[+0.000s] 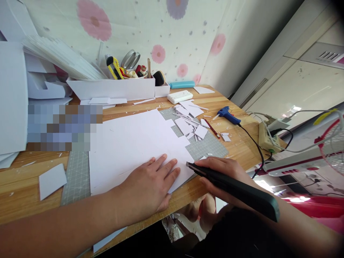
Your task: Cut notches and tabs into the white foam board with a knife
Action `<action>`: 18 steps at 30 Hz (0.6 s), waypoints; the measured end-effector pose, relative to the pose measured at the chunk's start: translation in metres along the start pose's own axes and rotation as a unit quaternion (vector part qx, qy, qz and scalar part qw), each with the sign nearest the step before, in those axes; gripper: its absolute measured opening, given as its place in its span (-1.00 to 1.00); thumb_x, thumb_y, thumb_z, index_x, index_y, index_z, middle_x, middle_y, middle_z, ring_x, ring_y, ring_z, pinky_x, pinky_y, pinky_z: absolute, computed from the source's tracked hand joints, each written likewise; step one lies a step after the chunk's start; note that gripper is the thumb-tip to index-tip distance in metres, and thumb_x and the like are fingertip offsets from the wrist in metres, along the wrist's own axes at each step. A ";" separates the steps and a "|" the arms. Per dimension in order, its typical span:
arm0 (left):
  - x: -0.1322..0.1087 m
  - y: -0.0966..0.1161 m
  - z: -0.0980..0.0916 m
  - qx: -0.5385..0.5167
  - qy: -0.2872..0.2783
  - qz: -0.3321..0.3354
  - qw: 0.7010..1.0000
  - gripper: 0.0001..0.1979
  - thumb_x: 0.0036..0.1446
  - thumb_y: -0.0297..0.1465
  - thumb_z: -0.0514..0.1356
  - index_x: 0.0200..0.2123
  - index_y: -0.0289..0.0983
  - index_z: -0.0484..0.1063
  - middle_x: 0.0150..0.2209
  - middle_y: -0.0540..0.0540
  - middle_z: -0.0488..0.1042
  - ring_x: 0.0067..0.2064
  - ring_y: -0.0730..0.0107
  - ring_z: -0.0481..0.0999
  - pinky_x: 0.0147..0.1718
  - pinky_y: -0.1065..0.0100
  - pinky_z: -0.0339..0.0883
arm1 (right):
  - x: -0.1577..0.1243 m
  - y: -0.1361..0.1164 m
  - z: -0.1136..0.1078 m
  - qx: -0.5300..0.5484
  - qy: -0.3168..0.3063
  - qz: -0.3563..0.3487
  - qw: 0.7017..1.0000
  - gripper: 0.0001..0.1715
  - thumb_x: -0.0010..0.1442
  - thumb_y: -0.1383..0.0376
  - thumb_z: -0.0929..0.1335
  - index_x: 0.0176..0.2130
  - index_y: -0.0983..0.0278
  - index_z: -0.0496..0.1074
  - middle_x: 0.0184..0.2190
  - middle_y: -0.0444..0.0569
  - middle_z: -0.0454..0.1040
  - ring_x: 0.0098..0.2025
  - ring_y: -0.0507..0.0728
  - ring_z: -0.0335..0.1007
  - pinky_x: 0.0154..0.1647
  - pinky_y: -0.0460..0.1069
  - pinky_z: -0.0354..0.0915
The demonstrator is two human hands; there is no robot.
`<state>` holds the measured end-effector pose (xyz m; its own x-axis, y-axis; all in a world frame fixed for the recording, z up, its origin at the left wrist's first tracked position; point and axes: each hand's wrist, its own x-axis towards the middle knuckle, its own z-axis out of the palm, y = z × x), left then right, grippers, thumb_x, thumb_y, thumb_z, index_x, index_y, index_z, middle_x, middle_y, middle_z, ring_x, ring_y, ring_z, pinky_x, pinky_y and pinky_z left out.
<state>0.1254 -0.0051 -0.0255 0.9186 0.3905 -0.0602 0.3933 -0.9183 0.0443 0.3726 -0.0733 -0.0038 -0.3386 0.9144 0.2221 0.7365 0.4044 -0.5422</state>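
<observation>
My left hand lies flat, fingers spread, on the near right corner of a large white sheet. The sheet rests on a grey cutting mat on the wooden table. My right hand grips a black utility knife by its long handle. The knife's tip touches the sheet's right edge, just right of my left fingertips.
White paper scraps litter the mat's far right, with a red pencil and a blue glue gun beyond. A white tray with tools stands at the back. A power strip and fan sit right.
</observation>
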 end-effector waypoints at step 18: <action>-0.003 -0.002 0.001 0.024 0.035 0.012 0.999 -0.47 0.20 -0.25 0.24 0.21 -0.30 0.38 0.29 -0.27 0.32 0.28 -0.13 0.31 0.21 0.00 0.23 | -0.040 0.002 0.015 -0.073 0.065 -0.074 0.992 -0.53 0.24 0.40 0.32 0.13 0.21 0.31 -0.22 0.08 0.62 -0.27 0.18 0.62 -0.32 0.00 0.50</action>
<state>0.1223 -0.0047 -0.0264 0.9292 0.3695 0.0108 0.3696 -0.9292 -0.0034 0.3788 -0.1096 -0.0258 -0.3775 0.8361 0.3981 0.7649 0.5239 -0.3748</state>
